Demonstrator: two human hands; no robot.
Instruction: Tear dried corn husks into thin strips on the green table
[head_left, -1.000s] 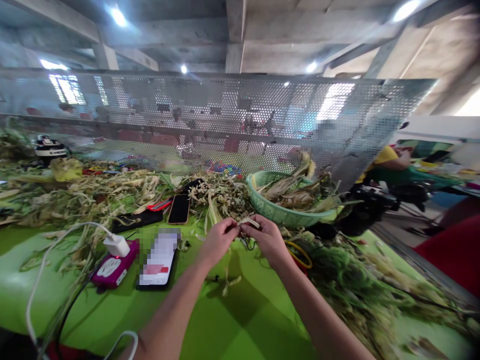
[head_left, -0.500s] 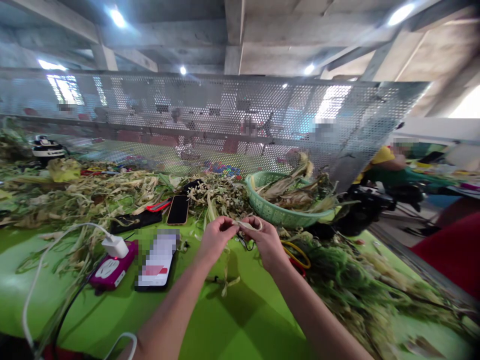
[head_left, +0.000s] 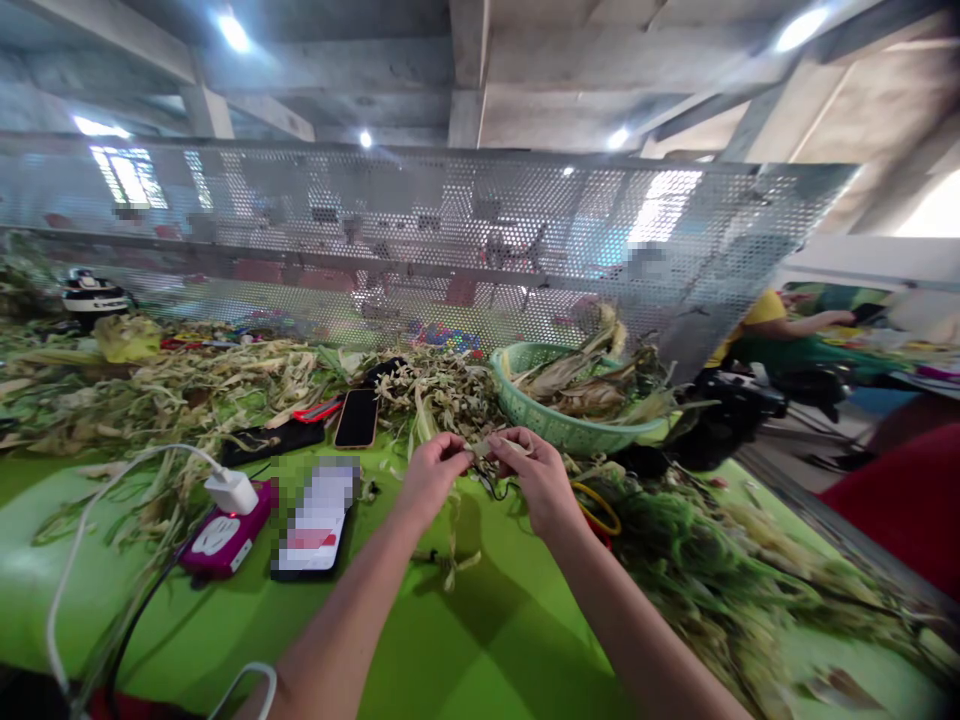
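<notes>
Over the green table (head_left: pixel 480 670), my left hand (head_left: pixel 431 478) pinches one end of a small pale strip of corn husk (head_left: pixel 481 450) between thumb and fingers. My right hand (head_left: pixel 538 478) closes on the other end, its fingertips close to the left ones. A thin dark cord (head_left: pixel 495 490) shows just below the hands. Beneath them on the tabletop lies a knotted piece of husk (head_left: pixel 450 570). The fingers hide much of the strip.
Behind the hands stands a green basket (head_left: pixel 517 410) of dried husks. Left are a phone with its screen lit (head_left: pixel 315 530), a dark phone (head_left: pixel 356 418), a red cutter (head_left: pixel 319 410) and a magenta power strip (head_left: pixel 225 545). Husk shreds (head_left: pixel 697 560) lie right; a perforated metal panel (head_left: pixel 360 230) rises behind.
My right hand's fingers have shifted slightly along the husk strip, and less of its curled end shows. My left hand stays almost in place. At far right, a person's arm now reaches out.
</notes>
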